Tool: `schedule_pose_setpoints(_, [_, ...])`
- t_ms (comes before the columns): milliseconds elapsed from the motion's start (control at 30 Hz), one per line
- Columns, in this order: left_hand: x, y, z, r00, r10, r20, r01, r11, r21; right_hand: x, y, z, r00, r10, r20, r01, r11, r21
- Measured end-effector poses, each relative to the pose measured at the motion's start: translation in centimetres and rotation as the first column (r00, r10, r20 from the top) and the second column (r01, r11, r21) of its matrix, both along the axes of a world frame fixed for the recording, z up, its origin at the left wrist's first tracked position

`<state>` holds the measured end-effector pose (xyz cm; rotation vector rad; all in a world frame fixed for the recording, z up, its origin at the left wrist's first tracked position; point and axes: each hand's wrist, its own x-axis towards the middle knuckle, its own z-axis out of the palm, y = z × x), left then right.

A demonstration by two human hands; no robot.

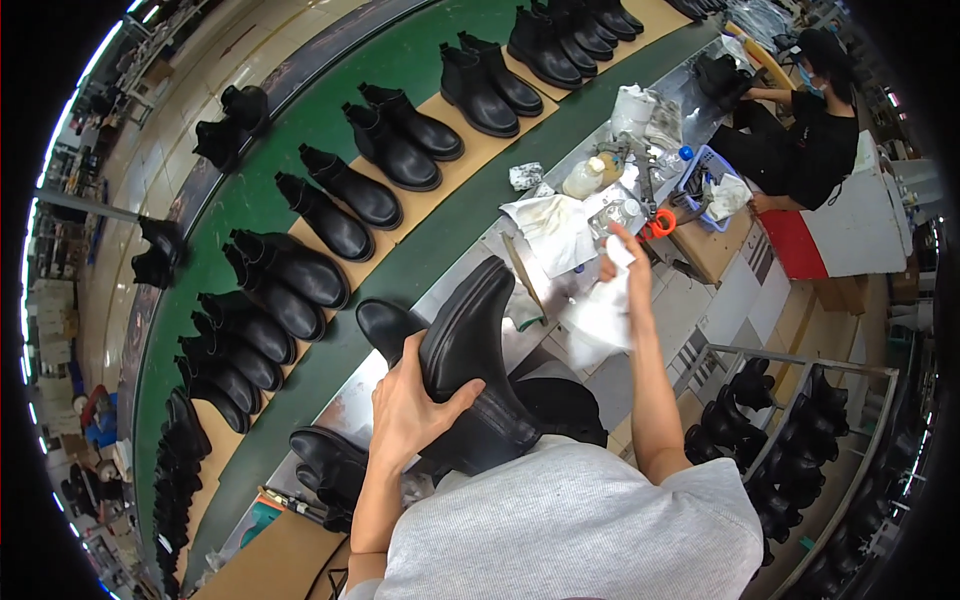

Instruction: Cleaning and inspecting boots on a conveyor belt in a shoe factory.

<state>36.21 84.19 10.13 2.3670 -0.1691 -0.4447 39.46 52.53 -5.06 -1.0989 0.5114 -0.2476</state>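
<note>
My left hand (405, 405) is wrapped round a black ankle boot (468, 340), which is tilted toe up in front of my body. Another black boot (382, 325) shows partly behind it, on the metal bench edge. Off to the right, my right hand (632, 275) grips a white cloth (600, 320) that hangs below the fingers, blurred by motion. Its fingertips are close to a clear plastic bottle (622, 213) lying on the bench; whether they touch it I cannot tell. A second white cloth (548, 228) is spread out just left of that hand.
A green conveyor (410, 225) carries pairs of black boots on brown card. Squeeze bottles (583, 178), orange-handled scissors (660, 223) and a blue basket (708, 190) crowd the bench's right end. A co-worker (815, 130) sits beyond. A boot rack (800, 375) stands at right.
</note>
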Motion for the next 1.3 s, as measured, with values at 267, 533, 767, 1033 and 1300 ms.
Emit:
schedule_pose_setpoints(267, [1.4,-2.4,-2.4,0.969,-0.198,-0.146,0.202,0.979,0.013,4.1,-7.9,-3.3,0.956,0.149,-0.253,-0.193,0.968,-0.159])
schedule_pose_setpoints(533, [1.0,-2.4,-4.1,0.983,-0.110,-0.145,0.108,0.994,-0.021,-6.3,-2.1,-6.8,0.940,0.201,-0.277,-0.320,0.231,-0.919])
schedule_pose_setpoints(767, [1.7,-3.9,-2.3,0.971,-0.107,-0.212,0.112,0.994,0.013,3.8,-10.4,-6.5,0.971,0.111,-0.210,-0.187,0.901,-0.392])
schedule_pose_setpoints(1033, [0.6,-3.8,-2.5,0.978,0.001,-0.209,-0.001,1.000,-0.002,1.4,4.9,7.4,0.593,0.805,-0.004,-0.546,0.398,-0.737])
schedule_pose_setpoints(1300, [0.1,-2.8,-2.9,0.976,0.034,-0.215,-0.028,0.999,0.033,1.8,11.1,9.2,0.436,0.852,-0.289,-0.765,0.182,-0.618])
